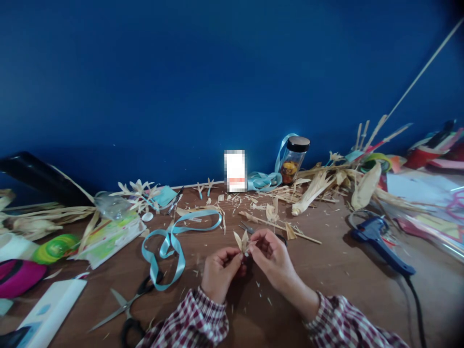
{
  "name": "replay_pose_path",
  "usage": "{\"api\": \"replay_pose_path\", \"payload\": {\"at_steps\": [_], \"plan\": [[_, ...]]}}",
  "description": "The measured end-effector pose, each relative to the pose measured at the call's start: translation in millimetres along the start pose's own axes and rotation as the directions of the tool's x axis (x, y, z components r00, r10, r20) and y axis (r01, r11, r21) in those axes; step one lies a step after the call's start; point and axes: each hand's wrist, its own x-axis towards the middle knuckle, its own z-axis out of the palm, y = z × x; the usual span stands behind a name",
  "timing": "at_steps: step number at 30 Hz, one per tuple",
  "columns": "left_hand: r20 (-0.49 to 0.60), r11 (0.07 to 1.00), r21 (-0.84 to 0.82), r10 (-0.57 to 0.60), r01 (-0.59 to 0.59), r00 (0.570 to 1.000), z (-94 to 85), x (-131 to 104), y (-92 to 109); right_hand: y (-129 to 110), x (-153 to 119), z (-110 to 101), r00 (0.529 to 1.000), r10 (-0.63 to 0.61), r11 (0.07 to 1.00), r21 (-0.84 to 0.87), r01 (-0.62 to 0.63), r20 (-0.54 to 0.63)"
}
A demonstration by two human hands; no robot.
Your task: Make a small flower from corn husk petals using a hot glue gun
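Note:
Between my two hands, low over the brown table (297, 295), is a small flower of pale dried corn husk (242, 240) with pointed petals standing up. My left hand (220, 271) pinches it at the base between thumb and fingertips. From the other side, my right hand (270, 253) closes thumb and index finger on the lower edge of a petal. A pair of small scissors (247, 227) lies behind the flower, partly covered by my right hand. Light blue ribbon (170, 246) is looped to the left. Nearer me, black-handled scissors (125, 307) lie spread apart.
A blue glue gun (380, 241) with a black cord lies right. Husk scraps (253, 200) and a thin stick (290, 229) are strewn behind my hands. Against the blue wall leans a black-lidded jar (294, 159). Finished-looking husk flowers (139, 191) lie back left, near green tape (56, 249).

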Motion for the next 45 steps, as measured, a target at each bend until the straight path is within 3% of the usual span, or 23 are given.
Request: {"api": "replay_pose_path", "payload": {"at_steps": [9,45], "plan": [[0.01,1.0,-0.001,-0.012,0.012,1.0,-2.1,2.4,-3.2,-1.5,0.2,-0.6,1.0,-0.023,0.998,-0.062,0.023,0.004],[0.068,0.995,0.103,-0.002,-0.005,0.998,-4.2,2.5,-3.3,-0.3,0.4,-1.2,0.997,-0.075,0.997,-0.017,0.075,0.001]]}}
